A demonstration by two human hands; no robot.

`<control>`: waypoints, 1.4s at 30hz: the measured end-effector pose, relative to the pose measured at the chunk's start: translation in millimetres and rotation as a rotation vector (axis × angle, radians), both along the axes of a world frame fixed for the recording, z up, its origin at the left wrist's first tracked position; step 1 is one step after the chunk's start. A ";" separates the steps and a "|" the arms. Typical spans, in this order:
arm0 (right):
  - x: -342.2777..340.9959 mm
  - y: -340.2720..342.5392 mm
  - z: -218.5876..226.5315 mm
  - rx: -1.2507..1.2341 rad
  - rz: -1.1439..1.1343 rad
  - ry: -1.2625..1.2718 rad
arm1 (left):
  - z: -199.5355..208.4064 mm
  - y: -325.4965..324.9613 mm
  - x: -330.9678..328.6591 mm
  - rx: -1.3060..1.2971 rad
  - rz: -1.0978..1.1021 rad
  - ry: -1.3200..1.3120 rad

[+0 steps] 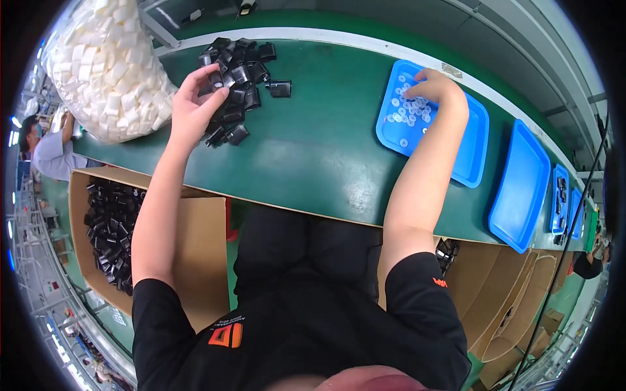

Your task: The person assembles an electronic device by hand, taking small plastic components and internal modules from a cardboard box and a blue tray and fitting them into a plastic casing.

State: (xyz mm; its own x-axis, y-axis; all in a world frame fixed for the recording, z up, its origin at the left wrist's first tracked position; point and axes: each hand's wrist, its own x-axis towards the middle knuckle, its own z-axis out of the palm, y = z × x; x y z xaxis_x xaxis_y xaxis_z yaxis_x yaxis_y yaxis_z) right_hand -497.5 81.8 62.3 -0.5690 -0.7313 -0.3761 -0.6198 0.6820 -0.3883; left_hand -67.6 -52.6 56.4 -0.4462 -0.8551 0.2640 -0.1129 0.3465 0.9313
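Note:
At the left, my left hand (194,104) bends over a pile of small black plastic housings (240,73). Its thumb and index finger close around one black housing (216,81), partly hidden by the fingers. My right hand (438,90) reaches into a blue tray (478,140) at the far right. Thumb and index finger there are spread apart just over small clear, disc-shaped washers (409,116) with centre holes. No washer shows between those fingertips; the remaining fingers are hidden.
A clear bag of white foam pieces (111,85) stands left on the green table (319,117). Below it, a cardboard box (202,254) holds more black housings. Another blue tray (520,186) lies right, with smaller trays beyond. A person (52,148) is at far left.

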 end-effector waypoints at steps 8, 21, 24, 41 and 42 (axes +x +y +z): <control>-6.0 -17.3 -47.8 -0.140 0.131 -0.129 | 9.0 5.9 24.3 0.019 0.028 -0.158; 22.3 -24.4 -12.8 -0.118 0.120 0.284 | 31.9 16.7 24.9 0.049 -0.056 -0.196; 53.2 -32.0 4.2 -0.273 0.235 0.323 | 49.6 20.0 21.7 0.178 -0.199 -0.285; 172.5 -344.5 -69.6 -0.499 -0.024 0.120 | 20.8 18.0 28.3 -0.435 -0.363 -0.502; 163.2 -358.2 -75.5 -0.404 -0.160 0.195 | 21.4 17.9 23.8 -0.463 -0.378 -0.492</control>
State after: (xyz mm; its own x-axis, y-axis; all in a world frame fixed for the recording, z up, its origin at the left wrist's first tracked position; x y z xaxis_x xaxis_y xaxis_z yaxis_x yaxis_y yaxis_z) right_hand -334.3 -276.4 -13.2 -0.7182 -0.6944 0.0454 -0.6068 0.5930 -0.5293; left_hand -43.9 -34.7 77.9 -0.8443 -0.4723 0.2532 -0.2728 0.7855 0.5556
